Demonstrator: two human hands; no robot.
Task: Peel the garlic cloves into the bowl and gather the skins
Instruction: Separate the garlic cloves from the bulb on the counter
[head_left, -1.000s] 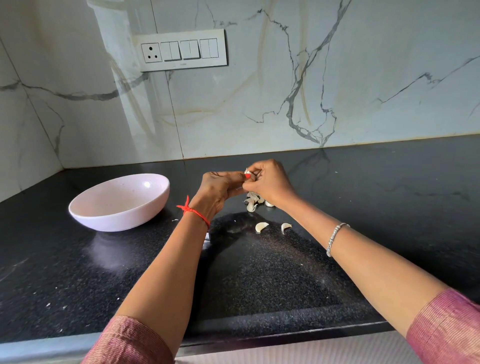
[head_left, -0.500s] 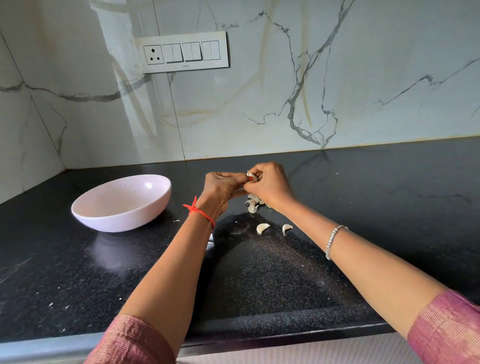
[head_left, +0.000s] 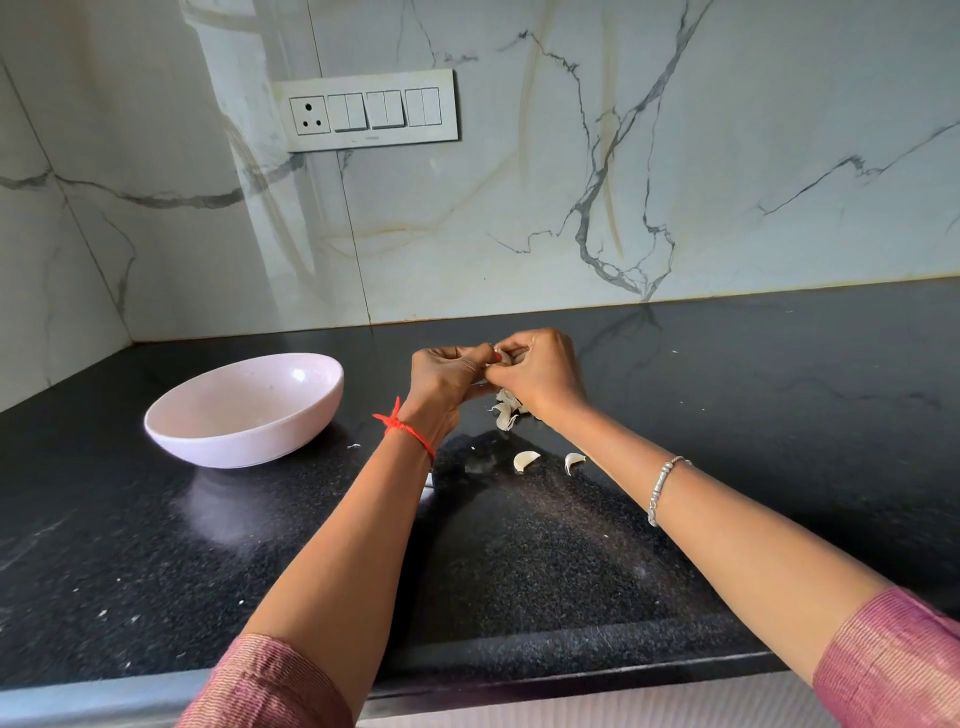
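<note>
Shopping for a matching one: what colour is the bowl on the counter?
Pale pink, plain and glossy; the head view shows the bowl clearly.

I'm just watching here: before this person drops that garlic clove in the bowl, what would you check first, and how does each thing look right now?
1. Clove held: left hand and right hand both pinch it above the counter: ok.
2. Its skin fully off: the fingers hide most of it: cannot tell.
3. Bowl upright, nothing over it, on the left hand's side: ok.
4. Skins gathered: a heap lies under the right hand, but flecks dot the counter: not ok.
5. Two more cloves lie near the hands, in plain sight: ok.
</note>
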